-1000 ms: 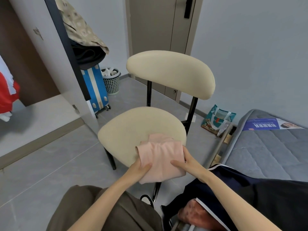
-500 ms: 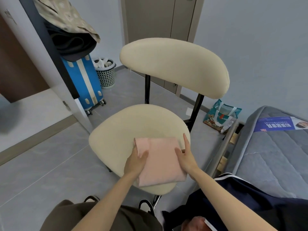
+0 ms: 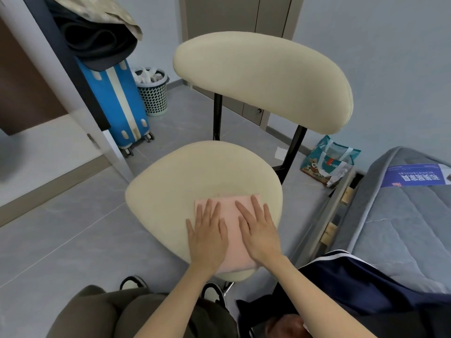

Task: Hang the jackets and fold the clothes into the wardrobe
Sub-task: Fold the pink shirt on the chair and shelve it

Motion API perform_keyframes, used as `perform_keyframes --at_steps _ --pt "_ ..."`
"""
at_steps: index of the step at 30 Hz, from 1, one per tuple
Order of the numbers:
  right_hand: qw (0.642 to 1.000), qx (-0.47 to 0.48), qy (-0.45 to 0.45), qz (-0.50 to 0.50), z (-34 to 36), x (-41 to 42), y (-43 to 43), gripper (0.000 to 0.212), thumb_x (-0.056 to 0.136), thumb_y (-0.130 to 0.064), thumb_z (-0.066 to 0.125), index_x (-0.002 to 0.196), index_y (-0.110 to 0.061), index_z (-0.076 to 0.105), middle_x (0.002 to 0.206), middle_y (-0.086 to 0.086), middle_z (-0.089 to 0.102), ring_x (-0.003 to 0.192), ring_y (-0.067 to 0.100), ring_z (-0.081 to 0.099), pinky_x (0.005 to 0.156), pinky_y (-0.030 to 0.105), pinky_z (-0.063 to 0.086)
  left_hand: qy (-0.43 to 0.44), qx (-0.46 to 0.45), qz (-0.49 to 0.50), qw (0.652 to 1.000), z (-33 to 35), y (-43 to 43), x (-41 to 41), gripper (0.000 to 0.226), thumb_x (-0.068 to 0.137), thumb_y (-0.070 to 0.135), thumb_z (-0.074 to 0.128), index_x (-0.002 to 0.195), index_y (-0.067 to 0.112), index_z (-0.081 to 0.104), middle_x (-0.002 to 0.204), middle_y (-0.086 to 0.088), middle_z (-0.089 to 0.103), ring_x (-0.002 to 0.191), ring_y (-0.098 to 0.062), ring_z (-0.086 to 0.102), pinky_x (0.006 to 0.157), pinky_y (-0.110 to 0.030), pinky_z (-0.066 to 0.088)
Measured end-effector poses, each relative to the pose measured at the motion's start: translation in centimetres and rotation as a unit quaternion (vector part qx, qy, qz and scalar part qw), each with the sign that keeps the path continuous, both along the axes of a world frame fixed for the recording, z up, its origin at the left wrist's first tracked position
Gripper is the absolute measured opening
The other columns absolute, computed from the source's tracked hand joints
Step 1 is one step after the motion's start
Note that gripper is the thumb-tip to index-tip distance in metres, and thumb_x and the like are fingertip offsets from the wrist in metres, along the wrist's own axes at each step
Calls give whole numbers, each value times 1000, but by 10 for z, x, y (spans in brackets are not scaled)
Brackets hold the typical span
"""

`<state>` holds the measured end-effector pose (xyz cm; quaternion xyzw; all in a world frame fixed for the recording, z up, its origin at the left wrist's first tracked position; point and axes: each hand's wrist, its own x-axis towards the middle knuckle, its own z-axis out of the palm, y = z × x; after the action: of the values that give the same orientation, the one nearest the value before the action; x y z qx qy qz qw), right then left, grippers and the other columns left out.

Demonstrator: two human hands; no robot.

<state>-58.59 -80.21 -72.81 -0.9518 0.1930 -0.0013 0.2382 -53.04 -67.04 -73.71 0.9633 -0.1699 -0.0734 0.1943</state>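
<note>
The folded pink garment [image 3: 232, 217] is lying on the near right part of the cream chair seat [image 3: 190, 176], its near edge reaching the seat's rim. Both hands are pressing flat on it with fingers straight and spread, gripping nothing: the left hand [image 3: 207, 236] is covering its left half and the right hand [image 3: 260, 234] its right half. The folding step appears to be finishing, with the creases being smoothed. Next, the hands will likely need to slide under the bundle and lift it level toward the wardrobe. A navy garment [image 3: 353, 281] is waiting on the bed [image 3: 402, 223], near right.
</note>
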Motion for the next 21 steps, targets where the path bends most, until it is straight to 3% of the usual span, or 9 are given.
perform_keyframes --at_steps 4,7,10,13,17,21 --pt "999 29 0 -32 -1 -2 1 45 102 -49 24 146 -55 20 163 -3 -8 147 29 5 119 42 16 36 -60 15 997 1 3 -4 52 104 34 17 154 29 5 161 3 -11 148 -13 -10 120 -36 -3" --pt "996 31 -8 -85 -1 -5 2 44 99 -51 28 143 -55 27 161 6 5 138 31 17 113 45 19 79 -145 51 985 9 7 -11 52 103 36 28 153 28 14 161 -2 -10 147 -17 -4 119 -32 3" --pt "985 69 -18 -155 -3 -9 1 44 96 -54 35 140 -52 34 145 8 29 126 29 30 107 44 25 90 -207 128 966 15 9 -18 55 98 35 46 149 25 29 154 -7 11 138 -24 15 115 -36 17" --pt "973 146 -20 -177 -3 -9 -2 46 94 -56 39 139 -51 31 128 7 36 117 32 37 103 43 33 139 -247 198 938 21 8 -19 64 92 37 57 148 24 28 139 -13 31 128 -31 31 107 -38 27" --pt "953 222 -10 -204 3 -2 -7 52 93 -56 44 141 -50 25 125 11 38 116 36 43 104 40 34 170 -247 180 937 22 8 -10 69 93 39 54 151 23 20 140 -15 42 128 -34 40 102 -35 32" --pt "960 230 -6 -157 10 -2 -13 57 96 -50 45 147 -41 22 128 15 54 114 32 52 93 36 40 184 -247 141 941 25 13 0 65 97 39 50 152 21 21 149 -3 42 132 -24 43 93 -23 32"
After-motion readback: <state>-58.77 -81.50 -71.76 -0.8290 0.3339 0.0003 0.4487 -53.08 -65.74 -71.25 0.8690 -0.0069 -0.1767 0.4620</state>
